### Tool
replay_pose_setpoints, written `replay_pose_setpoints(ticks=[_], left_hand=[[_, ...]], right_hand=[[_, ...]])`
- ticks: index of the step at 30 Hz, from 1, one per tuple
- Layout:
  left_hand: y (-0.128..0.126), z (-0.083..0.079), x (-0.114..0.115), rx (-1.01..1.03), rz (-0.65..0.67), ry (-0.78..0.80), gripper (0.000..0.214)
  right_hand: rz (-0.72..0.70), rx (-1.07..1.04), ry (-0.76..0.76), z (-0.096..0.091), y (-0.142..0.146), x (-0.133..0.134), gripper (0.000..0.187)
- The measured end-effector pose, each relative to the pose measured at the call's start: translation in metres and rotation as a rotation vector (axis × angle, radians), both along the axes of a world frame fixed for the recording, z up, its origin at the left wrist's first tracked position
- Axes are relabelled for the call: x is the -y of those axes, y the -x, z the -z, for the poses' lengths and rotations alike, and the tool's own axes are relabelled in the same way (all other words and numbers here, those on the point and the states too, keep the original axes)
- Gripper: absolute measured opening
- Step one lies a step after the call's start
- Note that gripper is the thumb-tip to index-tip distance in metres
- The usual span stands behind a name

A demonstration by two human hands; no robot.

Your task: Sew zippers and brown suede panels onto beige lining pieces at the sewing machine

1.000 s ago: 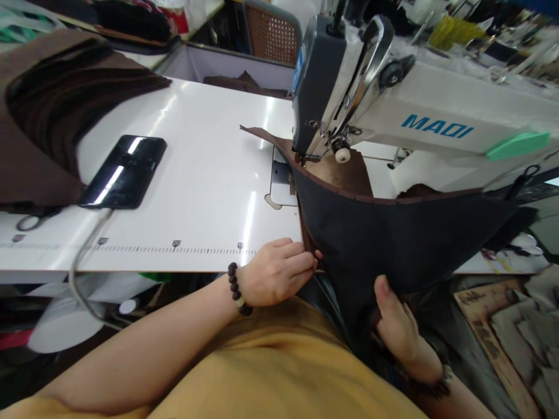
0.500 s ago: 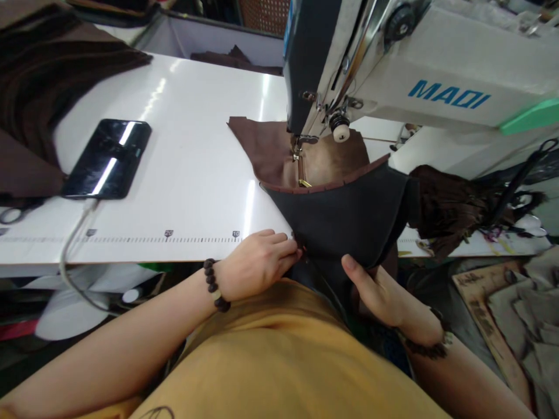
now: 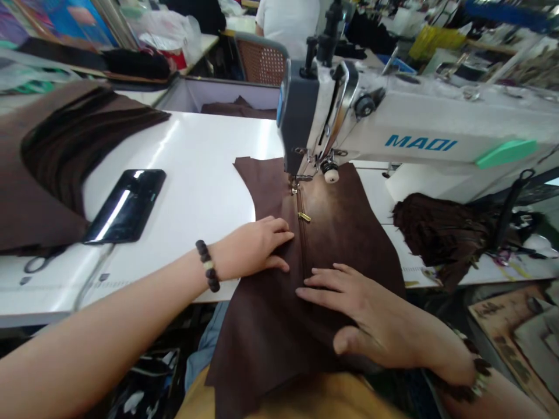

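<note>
A dark brown leather-like panel (image 3: pixel 271 326) lies under the needle of a sewing machine (image 3: pixel 419 122) and hangs over the table's front edge toward my lap. Down its middle runs a zipper (image 3: pixel 302 244) with a gold pull (image 3: pixel 304 217) just in front of the presser foot (image 3: pixel 294 189). My left hand (image 3: pixel 259 247) rests on the panel left of the zipper, fingers stretched out. To the right of the zipper, my right hand (image 3: pixel 362 311) lies flat on the panel with its fingers spread. Neither hand grips anything.
A phone (image 3: pixel 126 206) with a cable lies on the white table (image 3: pixel 205 174) to the left, by a stack of brown panels (image 3: pixel 48 174). Dark brown pieces (image 3: pixel 437 233) are heaped on the right. A person in white (image 3: pixel 288 26) is behind the machine.
The panel's near part, folded up with its black underside showing, now lies unfolded, brown side up. Both hands have moved onto it and opened. The view has tilted up.
</note>
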State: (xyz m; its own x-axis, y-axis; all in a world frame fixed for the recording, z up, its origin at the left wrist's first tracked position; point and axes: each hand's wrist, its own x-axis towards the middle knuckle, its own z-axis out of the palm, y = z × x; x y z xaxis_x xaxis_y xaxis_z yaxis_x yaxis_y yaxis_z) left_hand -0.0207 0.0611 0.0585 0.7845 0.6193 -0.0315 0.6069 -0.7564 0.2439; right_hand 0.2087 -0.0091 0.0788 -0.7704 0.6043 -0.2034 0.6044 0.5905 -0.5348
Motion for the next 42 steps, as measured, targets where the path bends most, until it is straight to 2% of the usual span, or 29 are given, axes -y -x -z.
replay_pose_setpoints(ticks=[2,5,8,11,17,25,32,42], left_hand=[[-0.002,0.011,0.004,-0.002,-0.020,-0.067,0.058],[-0.002,0.018,0.005,-0.007,-0.029,-0.106,0.069],[-0.004,0.018,0.001,-0.030,-0.033,-0.108,0.080],[-0.007,0.017,-0.003,-0.054,-0.040,-0.139,0.085],[-0.010,0.024,-0.004,0.056,0.016,-0.220,0.088],[-0.024,0.034,0.009,0.053,-0.109,-0.307,0.074],[-0.020,0.038,0.006,0.049,-0.061,-0.284,0.068],[-0.017,0.037,-0.014,0.014,-0.045,-0.257,0.067]], right_hand=[[0.128,-0.050,-0.117,0.007,0.006,-0.015,0.045],[0.323,-0.057,-0.408,0.028,0.020,-0.043,0.045],[0.303,0.017,-0.547,0.051,0.028,-0.066,0.044],[0.275,0.045,-0.571,0.063,0.027,-0.074,0.042],[0.258,0.030,-0.615,0.066,0.022,-0.072,0.042],[0.232,0.018,-0.648,0.064,0.024,-0.071,0.038],[0.267,0.077,-0.587,0.059,0.031,-0.071,0.038],[0.318,0.119,-0.586,0.060,0.043,-0.086,0.041]])
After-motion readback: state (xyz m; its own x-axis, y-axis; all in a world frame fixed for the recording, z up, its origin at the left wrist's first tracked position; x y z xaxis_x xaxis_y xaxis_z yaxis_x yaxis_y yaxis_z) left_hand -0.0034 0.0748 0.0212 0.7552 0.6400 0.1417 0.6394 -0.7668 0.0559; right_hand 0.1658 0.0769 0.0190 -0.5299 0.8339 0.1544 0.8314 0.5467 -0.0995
